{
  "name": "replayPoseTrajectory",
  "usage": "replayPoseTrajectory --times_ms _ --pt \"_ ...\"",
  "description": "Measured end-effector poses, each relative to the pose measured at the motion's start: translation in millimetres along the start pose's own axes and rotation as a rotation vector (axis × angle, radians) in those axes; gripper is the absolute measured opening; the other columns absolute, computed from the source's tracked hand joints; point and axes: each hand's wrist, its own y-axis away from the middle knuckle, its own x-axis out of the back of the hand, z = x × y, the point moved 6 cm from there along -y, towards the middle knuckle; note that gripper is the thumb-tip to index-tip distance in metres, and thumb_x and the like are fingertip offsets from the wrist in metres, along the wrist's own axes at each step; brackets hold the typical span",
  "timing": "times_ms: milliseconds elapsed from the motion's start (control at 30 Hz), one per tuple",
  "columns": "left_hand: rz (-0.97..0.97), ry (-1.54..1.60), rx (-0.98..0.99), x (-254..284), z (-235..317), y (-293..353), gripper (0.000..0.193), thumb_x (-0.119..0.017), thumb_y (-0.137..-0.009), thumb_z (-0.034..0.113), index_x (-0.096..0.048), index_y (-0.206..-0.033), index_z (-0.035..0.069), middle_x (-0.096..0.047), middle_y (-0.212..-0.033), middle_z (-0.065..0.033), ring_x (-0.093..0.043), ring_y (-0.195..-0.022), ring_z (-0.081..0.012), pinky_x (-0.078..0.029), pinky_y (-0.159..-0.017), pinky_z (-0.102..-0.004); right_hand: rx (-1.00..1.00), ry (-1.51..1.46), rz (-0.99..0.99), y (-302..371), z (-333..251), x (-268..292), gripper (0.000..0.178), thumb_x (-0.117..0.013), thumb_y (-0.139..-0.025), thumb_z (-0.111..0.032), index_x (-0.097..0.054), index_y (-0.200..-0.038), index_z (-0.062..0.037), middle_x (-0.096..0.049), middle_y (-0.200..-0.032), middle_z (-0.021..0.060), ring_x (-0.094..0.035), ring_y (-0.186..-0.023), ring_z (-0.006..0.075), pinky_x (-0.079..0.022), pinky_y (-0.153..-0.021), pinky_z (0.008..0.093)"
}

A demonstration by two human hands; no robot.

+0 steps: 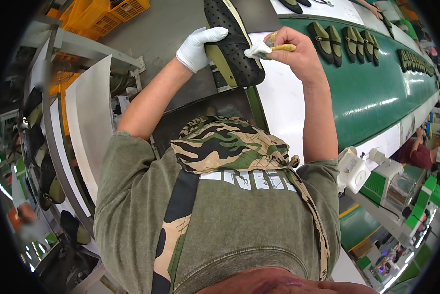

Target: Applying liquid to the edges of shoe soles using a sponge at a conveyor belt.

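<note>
My left hand [201, 48], in a white glove, grips a black and olive shoe [242, 61] by its side, thumb lying across it. The shoe is held up lengthwise, showing a black surface dotted with small holes and an olive side. On its right, my bare right hand [296, 51] pinches a tool with a yellowish handle [283, 47], perhaps a brush. A white piece [258, 50], which looks like cloth, sits at the tool's end and meets the shoe's edge. A second yellowish bit shows between the fingers; its kind I cannot make out.
Olive and black shoes [323, 43] stand in rows on a green conveyor belt [372, 98] to the right, edged by a white strip [283, 108]. Orange crates [95, 19] are at the far left. More shoes [48, 181] hang on a left rack. Another person [416, 152] is at the right.
</note>
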Motion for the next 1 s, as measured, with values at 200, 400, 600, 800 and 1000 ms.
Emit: replayPoseTrajectory --times_ms 200,400,600,800,1000 --pt "0.084 0.042 -0.089 23.5 22.9 27.4 0.034 -0.067 -0.085 0.018 -0.064 -0.11 -0.005 -0.07 -0.103 -0.0163 -0.069 -0.094 -0.0283 -0.054 -0.091 -0.0417 0.001 0.16 -0.07 -24.1 10.4 -14.0 0.022 -0.07 -0.069 -0.002 -0.051 -0.08 -0.0048 -0.061 -0.094 0.0073 -0.055 -0.092 0.0155 -0.043 -0.08 0.0279" --pt "0.206 -0.081 -0.313 22.2 68.1 49.5 0.037 -0.073 -0.082 0.015 -0.064 -0.113 -0.004 -0.069 -0.108 -0.0118 -0.066 -0.099 -0.0232 -0.05 -0.094 -0.0375 0.042 0.038 -0.017 -29.7 11.4 -9.7 0.017 -0.062 -0.068 0.004 -0.05 -0.077 -0.0036 -0.061 -0.099 0.011 -0.055 -0.089 0.0152 -0.044 -0.08 0.027" --pt "0.393 -0.143 -0.756 -2.1 208.2 130.8 0.032 -0.072 -0.085 0.02 -0.065 -0.109 0.0 -0.069 -0.104 -0.0079 -0.064 -0.1 -0.0206 -0.048 -0.097 -0.0357 0.091 -0.392 0.1 -24.2 41.0 30.6 0.021 -0.06 -0.079 0.014 -0.053 -0.088 -0.0037 -0.06 -0.104 0.0119 -0.057 -0.089 0.0154 -0.046 -0.086 0.0295" --pt "0.917 -0.207 -0.98 31.8 371.0 243.3 0.04 -0.079 -0.079 0.03 -0.067 -0.103 0.002 -0.07 -0.1 -0.0145 -0.067 -0.086 -0.0313 -0.055 -0.084 -0.0444 0.054 -0.591 0.193 21.6 70.2 71.3 0.019 -0.064 -0.084 0.009 -0.052 -0.09 -0.005 -0.058 -0.097 0.0092 -0.061 -0.089 0.017 -0.051 -0.082 0.0292" --pt "1.088 -0.408 -0.369 226.1 443.4 302.3 0.06 -0.064 -0.086 0.055 -0.071 -0.092 -0.004 -0.073 -0.09 -0.0191 -0.071 -0.079 -0.0342 -0.056 -0.084 -0.0433 -0.009 -0.405 0.524 91.5 59.2 115.6 0.019 -0.065 -0.081 0.009 -0.055 -0.092 -0.0034 -0.057 -0.093 0.0044 -0.059 -0.086 0.0142 -0.051 -0.081 0.0293"
